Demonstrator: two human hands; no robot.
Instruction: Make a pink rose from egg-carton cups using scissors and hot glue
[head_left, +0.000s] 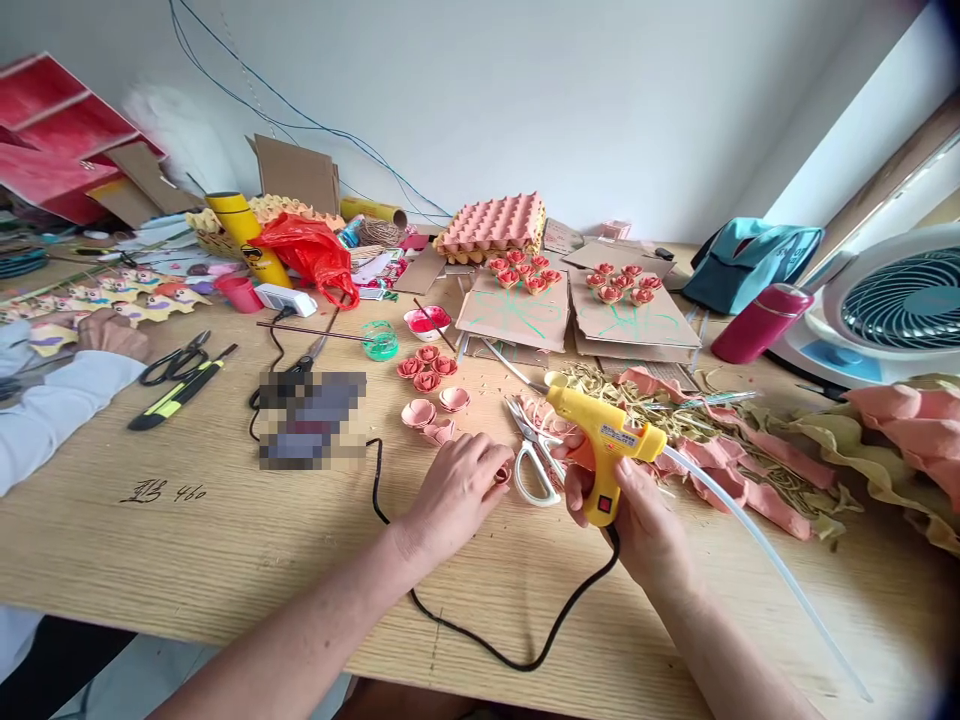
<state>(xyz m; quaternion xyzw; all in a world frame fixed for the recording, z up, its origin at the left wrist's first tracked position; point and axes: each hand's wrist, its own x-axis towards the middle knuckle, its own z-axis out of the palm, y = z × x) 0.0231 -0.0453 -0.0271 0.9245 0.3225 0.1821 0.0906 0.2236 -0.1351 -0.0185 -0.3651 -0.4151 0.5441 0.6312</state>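
Observation:
My right hand (pixel 637 510) grips the handle of a yellow hot glue gun (pixel 604 435) with a clear glue stick (pixel 757 545) trailing from its back; the nozzle points up and left. My left hand (pixel 461 490) rests on the wooden table (pixel 225 540), fingers curled around a small pink paper rose (pixel 502 473) at its fingertips. White-handled scissors (pixel 534 460) lie between the two hands. Just beyond my left hand sit several finished pink and red paper roses (pixel 427 372). The gun's black cord (pixel 480 640) loops across the table toward me.
Cardboard sheets (pixel 517 315) carrying more roses and a pink egg tray (pixel 491 225) lie farther back. Pink and yellowish egg-carton scraps (pixel 757 450) pile at the right, near a fan (pixel 892 300) and a red bottle (pixel 761 322). Another person's sleeve (pixel 52 400), black scissors (pixel 176 358) and a utility knife (pixel 180 390) are at left.

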